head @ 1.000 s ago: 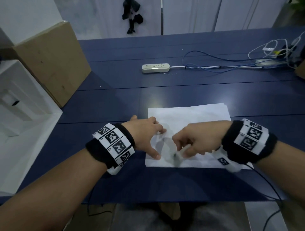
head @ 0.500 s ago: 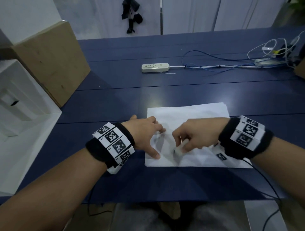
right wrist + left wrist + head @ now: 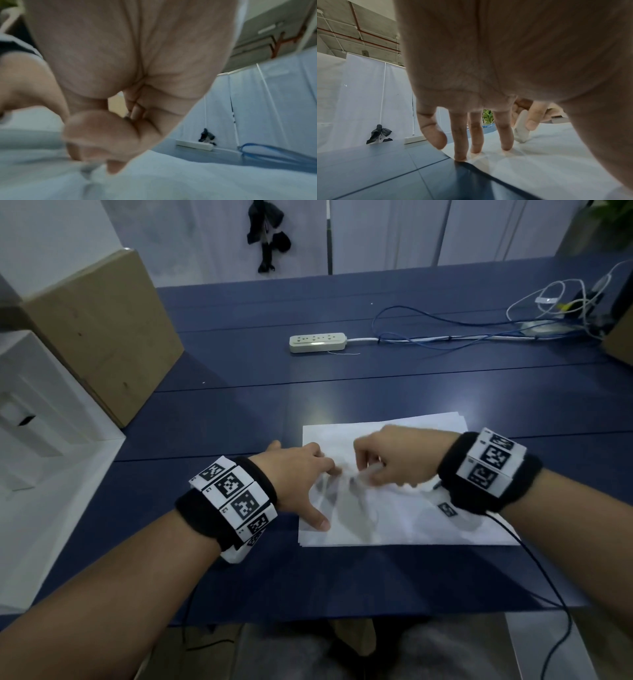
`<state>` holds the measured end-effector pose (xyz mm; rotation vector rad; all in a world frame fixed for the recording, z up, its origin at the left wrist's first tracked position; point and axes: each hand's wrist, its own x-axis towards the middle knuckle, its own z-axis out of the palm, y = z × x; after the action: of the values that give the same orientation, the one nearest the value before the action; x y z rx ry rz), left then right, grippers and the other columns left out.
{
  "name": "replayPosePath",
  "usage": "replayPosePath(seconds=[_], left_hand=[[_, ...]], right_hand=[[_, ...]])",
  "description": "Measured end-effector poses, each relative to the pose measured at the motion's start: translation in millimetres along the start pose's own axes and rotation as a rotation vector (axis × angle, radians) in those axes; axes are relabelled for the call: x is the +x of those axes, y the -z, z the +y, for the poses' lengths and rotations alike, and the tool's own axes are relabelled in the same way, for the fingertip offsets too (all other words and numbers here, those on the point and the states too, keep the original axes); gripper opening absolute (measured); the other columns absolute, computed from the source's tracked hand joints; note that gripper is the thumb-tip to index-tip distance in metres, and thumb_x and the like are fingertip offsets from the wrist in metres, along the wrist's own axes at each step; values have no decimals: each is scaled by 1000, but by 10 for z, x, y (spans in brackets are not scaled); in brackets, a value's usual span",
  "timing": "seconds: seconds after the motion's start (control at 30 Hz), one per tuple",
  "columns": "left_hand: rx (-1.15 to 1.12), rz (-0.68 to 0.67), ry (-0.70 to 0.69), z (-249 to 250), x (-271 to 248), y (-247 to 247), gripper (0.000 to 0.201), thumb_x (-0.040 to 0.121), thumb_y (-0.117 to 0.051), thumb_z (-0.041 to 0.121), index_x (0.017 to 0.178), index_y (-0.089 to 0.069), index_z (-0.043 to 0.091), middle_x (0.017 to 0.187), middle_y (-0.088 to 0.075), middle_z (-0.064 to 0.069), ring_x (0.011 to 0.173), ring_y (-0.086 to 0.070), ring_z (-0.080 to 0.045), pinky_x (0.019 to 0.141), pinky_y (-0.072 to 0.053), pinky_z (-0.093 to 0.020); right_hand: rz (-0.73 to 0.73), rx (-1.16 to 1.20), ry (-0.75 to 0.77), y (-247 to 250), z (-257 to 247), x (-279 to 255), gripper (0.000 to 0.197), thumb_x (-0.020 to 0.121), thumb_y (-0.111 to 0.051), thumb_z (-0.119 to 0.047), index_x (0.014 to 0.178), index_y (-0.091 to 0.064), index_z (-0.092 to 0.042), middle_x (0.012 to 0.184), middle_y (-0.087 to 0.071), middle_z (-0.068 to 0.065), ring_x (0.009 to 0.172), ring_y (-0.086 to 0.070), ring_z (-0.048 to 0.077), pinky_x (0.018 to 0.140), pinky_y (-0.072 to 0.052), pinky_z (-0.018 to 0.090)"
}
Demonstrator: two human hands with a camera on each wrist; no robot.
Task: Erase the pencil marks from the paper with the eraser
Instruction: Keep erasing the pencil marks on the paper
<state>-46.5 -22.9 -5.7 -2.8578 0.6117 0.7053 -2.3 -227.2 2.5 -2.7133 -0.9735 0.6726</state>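
A white sheet of paper [image 3: 404, 518] lies on the blue table [image 3: 239, 392] near its front edge. My left hand [image 3: 301, 484] lies spread on the sheet's left part, with straight fingertips [image 3: 460, 157] pressing the paper [image 3: 547, 162] down. My right hand [image 3: 394, 463] is blurred over the middle of the sheet and pinches a white eraser [image 3: 368, 472] whose lower end touches the paper. In the left wrist view the eraser [image 3: 521, 129] stands tilted between the right hand's fingers. The right wrist view shows curled fingers [image 3: 109, 134] over the paper [image 3: 188, 182]; pencil marks are not discernible.
A white power strip [image 3: 317, 342] with blue and white cables [image 3: 479, 333] lies across the far half of the table. A cardboard box [image 3: 102, 333] and a white box [image 3: 37, 446] stand at the left. A black cable [image 3: 541, 573] runs from my right wrist over the front edge.
My right hand with the eraser has moved away from me, up the sheet. The left hand has stayed in place on the paper.
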Motion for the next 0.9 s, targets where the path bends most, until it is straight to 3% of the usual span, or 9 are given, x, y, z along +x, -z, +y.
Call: replayPosePath(seconds=[0.1, 0.17, 0.23, 0.3, 0.5, 0.6, 0.7, 0.77, 0.9], left_hand=[[-5, -2, 6, -1, -4, -1, 97, 67, -69, 76, 148, -30, 39, 143, -35, 9, 124, -48, -16, 106, -28, -53], [-2, 2, 6, -12, 1, -8, 97, 67, -68, 76, 148, -30, 39, 143, -35, 9, 125, -47, -15, 105, -29, -52], [8, -3, 3, -15, 8, -13, 97, 67, -67, 77, 148, -30, 39, 145, -34, 8, 127, -44, -15, 105, -30, -52], [14, -12, 2, -15, 10, -11, 98, 68, -67, 77, 149, -27, 40, 146, -33, 8, 129, -43, -15, 106, -29, -53], [10, -16, 10, 9, 29, 15, 103, 67, -68, 76, 151, -17, 48, 144, -33, 7, 126, -45, -17, 104, -27, -50], [17, -15, 13, 4, 37, 13, 104, 66, -69, 76, 151, -17, 47, 143, -34, 7, 126, -45, -17, 105, -29, -50], [15, -18, 14, 3, 41, 5, 105, 66, -68, 77, 152, -16, 47, 143, -34, 8, 126, -45, -16, 105, -29, -50], [26, -19, 12, 17, 42, 16, 104, 66, -68, 77, 152, -17, 47, 143, -34, 8, 125, -45, -16, 104, -29, -48], [61, -30, 13, 44, 52, 63, 101, 65, -68, 78, 150, -23, 46, 137, -38, 5, 122, -47, -19, 106, -26, -47]], right_hand=[[132, -49, -26, 22, 101, 44, 21, 92, -66, -41, 99, -63, -21, 75, -65, -6, 58, -62, 16, 59, -54, 34], [26, 5, 60, -53, 58, -48, 11, 92, -69, -30, 97, -64, -21, 72, -64, -7, 50, -56, 5, 54, -52, 30], [-141, 115, 97, -148, -22, -175, 7, 91, -70, -23, 92, -64, -19, 66, -62, -7, 46, -54, 5, 44, -49, 25], [-188, 119, 101, -166, -43, -216, 8, 92, -70, -25, 92, -64, -19, 63, -60, -6, 48, -57, 10, 42, -48, 23], [156, 39, -116, 9, 201, -15, 29, 91, -64, -49, 83, -56, -22, 73, -67, 4, 51, -68, 29, 44, -50, 29], [-32, 140, 26, -78, 147, -129, 15, 93, -69, -33, 87, -62, -20, 70, -67, 5, 49, -60, 17, 44, -52, 30], [-314, 217, 89, -176, 53, -241, 8, 91, -73, -24, 94, -68, -18, 77, -68, 13, 55, -57, 19, 44, -49, 26], [-244, 161, 58, -146, 65, -185, 11, 90, -73, -27, 94, -68, -18, 73, -68, 8, 53, -58, 21, 43, -49, 26], [75, 93, -115, 4, 180, -7, 31, 87, -68, -50, 88, -61, -21, 75, -73, 6, 57, -69, 32, 44, -49, 28]])
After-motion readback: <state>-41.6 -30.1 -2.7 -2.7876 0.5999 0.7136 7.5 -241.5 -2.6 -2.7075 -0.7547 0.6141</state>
